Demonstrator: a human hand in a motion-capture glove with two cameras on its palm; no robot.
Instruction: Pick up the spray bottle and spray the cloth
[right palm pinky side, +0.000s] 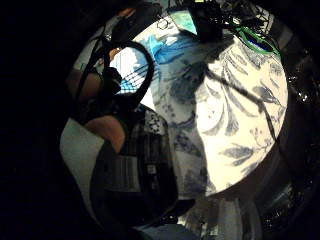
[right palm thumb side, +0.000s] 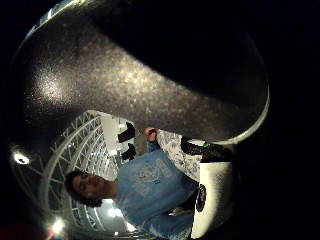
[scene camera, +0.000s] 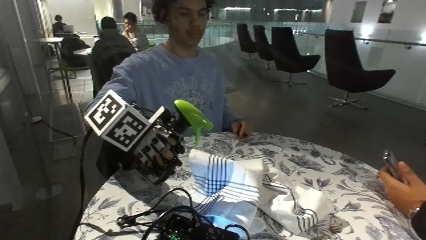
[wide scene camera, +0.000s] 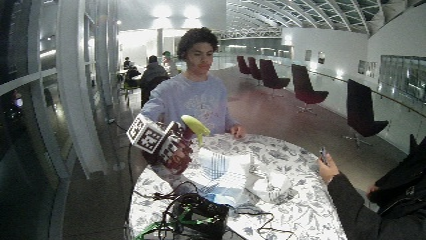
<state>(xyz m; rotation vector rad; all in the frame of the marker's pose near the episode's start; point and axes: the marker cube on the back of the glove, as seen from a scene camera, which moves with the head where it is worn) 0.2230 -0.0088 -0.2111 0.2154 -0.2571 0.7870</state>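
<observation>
Room: atrium hall, dark chairs behind.
Table (scene camera: 346, 175): round, blue floral cover.
Cloth (scene camera: 223, 187): white with blue stripes, rumpled, lying mid-table toward the person's edge.
Hand (scene camera: 156, 150): gloved right, raised above the table's edge, fingers curled round the bottle.
Bottle (scene camera: 193, 117): held off the table, body hidden in the palm, green head showing on top.
Bare hand (scene camera: 241, 130): resting at the table's far edge.
Key relation: nozzle points over the cloth, which lies just below and beside the hand; squeezing the trigger looks next.
</observation>
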